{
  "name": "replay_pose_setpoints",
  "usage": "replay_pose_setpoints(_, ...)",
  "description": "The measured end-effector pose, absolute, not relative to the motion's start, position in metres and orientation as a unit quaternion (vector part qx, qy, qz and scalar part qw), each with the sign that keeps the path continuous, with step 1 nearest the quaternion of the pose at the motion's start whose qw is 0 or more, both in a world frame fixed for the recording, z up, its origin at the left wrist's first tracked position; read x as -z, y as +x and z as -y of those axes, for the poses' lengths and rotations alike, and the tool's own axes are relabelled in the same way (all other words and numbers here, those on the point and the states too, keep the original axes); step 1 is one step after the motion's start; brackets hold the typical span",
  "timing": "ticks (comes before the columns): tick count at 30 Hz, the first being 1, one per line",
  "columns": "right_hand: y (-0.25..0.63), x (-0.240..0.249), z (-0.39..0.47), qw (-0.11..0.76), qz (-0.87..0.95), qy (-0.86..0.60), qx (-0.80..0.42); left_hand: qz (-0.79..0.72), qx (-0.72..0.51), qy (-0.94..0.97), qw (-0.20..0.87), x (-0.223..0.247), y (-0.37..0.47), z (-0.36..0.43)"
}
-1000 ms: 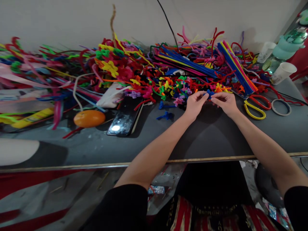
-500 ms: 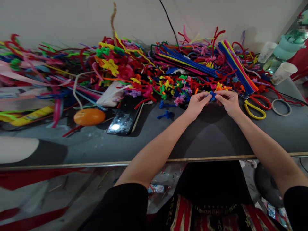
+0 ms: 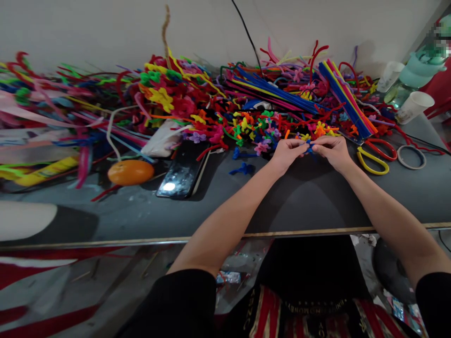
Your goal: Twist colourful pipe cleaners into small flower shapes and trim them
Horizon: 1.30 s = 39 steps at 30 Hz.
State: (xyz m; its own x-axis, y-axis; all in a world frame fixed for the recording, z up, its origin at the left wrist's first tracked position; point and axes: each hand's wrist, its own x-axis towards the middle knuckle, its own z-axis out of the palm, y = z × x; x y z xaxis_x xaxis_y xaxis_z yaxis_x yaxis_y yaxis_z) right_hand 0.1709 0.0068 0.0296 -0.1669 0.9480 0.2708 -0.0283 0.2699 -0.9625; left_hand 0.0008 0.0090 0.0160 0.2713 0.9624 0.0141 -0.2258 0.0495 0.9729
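A small piece of blue pipe cleaner is pinched between my two hands above the grey table. My left hand grips it from the left with thumb and fingers. From the other side my right hand closes on it, the fingertips of both hands nearly meeting. Much of the piece is hidden behind the fingers. To the left on the tabletop lies a blue pipe-cleaner flower. Just behind my hands are small multicoloured pipe-cleaner flowers.
Red-and-yellow-handled scissors and a tape ring lie right of my hands. A phone and an orange are to the left. Pipe-cleaner bundles line the wall. Paper cups stand at the far right.
My fingers have shifted slightly around the blue pipe cleaner, and it now shows a little lower between the fingertips. Both hands keep hold of it in nearly the same place.
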Motion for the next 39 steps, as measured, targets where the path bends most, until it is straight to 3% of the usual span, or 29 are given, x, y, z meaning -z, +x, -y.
replay_pose_setpoints(12, 0.173, -0.030, -0.007, 0.513, 0.664, -0.391, -0.380, -0.428, -0.464, 0.558, 0.539, -0.021, 0.000, -0.005)
replay_pose_setpoints(20, 0.172, -0.037, 0.002, 0.495, 0.722, -0.397, -0.275, -0.453, -0.468, 0.631, 0.421, -0.014, -0.003, -0.009)
replay_pose_setpoints(29, 0.175, -0.026, -0.009, 0.540, 0.639, -0.422, -0.348, -0.374, -0.526, 0.556, 0.524, -0.008, 0.004, -0.013)
replay_pose_setpoints(39, 0.168, -0.018, -0.005, 0.513, 0.640, -0.471, -0.326, -0.464, -0.441, 0.689, 0.340, -0.019, -0.001, -0.005)
